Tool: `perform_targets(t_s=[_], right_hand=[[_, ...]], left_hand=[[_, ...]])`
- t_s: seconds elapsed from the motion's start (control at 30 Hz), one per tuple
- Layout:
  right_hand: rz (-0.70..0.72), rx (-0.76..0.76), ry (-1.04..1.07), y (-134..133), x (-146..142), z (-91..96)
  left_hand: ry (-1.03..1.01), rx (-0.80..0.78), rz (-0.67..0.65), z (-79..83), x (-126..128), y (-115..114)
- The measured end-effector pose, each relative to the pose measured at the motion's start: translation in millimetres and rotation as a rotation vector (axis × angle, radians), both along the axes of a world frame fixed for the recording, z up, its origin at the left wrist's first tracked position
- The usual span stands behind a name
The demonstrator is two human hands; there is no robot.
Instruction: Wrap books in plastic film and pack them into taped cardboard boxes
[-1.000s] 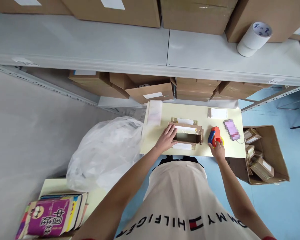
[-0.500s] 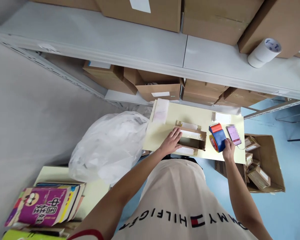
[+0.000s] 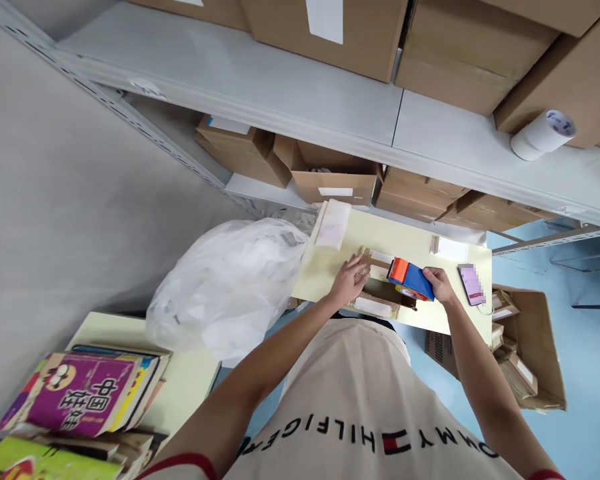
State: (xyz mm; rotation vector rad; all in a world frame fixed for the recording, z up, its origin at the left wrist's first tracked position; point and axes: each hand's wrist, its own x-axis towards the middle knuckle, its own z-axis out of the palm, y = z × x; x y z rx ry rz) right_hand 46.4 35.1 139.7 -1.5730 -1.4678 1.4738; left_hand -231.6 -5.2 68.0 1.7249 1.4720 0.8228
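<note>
- a pale yellow table (image 3: pixel 405 240) stands against a grey metal shelf (image 3: pixel 290 80), over a blue floor (image 3: pixel 585 433); to the left runs a plain grey wall (image 3: pixel 80 200).
- on the tabletop i see a folded white sheet (image 3: pixel 334 223) at the far left, with a phone (image 3: pixel 471 283) on the right beside a white stack (image 3: pixel 451 249).
- a big clear plastic bag (image 3: pixel 225 287) bulges left of the table, near a pile of books (image 3: pixel 80 393).
- the small cardboard box (image 3: pixel 375 307) sits mid-table, top open, white strips on its flaps; its inside is too dark to make out.
- the left hand (image 3: pixel 351 280) lies at the box's left end, fingers loosely spread, grasping nothing i can see.
- the right hand (image 3: pixel 441 287) is closed around the blue end of a tape dispenser (image 3: pixel 413 280), which is over the box's right part; whether they touch, i can't tell.
- a large carton (image 3: pixel 547 347) on the floor, right of the table, holds small brown boxes (image 3: pixel 519 373).
- on the lower shelf, an open carton (image 3: pixel 340 190) has something pale inside.
</note>
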Motion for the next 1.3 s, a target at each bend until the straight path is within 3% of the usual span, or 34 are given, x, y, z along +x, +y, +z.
perform_targets(t_s=[0.1,0.3,0.47,0.53,0.63,0.8,0.93,1.07,1.3], right_hand=[[0.017,0.004,-0.004,0,1,0.0],[0.026,0.016,-0.002,-1,1,-1.4],[0.023,0.031,0.001,-2,3,-3.2],[0.029,0.052,-0.007,-3,4,-3.4],[0.051,0.069,-0.057,-4,2,0.9],[0.133,0.061,-0.236,-3,-11,25.4],[0.177,0.081,-0.386,-6,-5,47.5],[0.17,0.105,-0.53,-10,22,55.4],[0.161,0.109,-0.579,-6,36,38.0]], left_hand=[[-0.186,-0.058,0.153,15.5,7,7],[-0.777,-0.711,0.077,44.9,38,22],[-1.053,-0.976,0.137,52.5,46,25],[-1.058,-0.975,0.155,55.2,45,25],[-0.965,-0.851,0.22,59.5,43,26],[-0.819,-0.709,0.321,57.6,24,24],[-0.724,-0.64,0.397,45.7,-19,18],[-0.636,-0.621,0.486,30.9,-56,17],[-0.608,-0.639,0.459,-2.6,-53,22]])
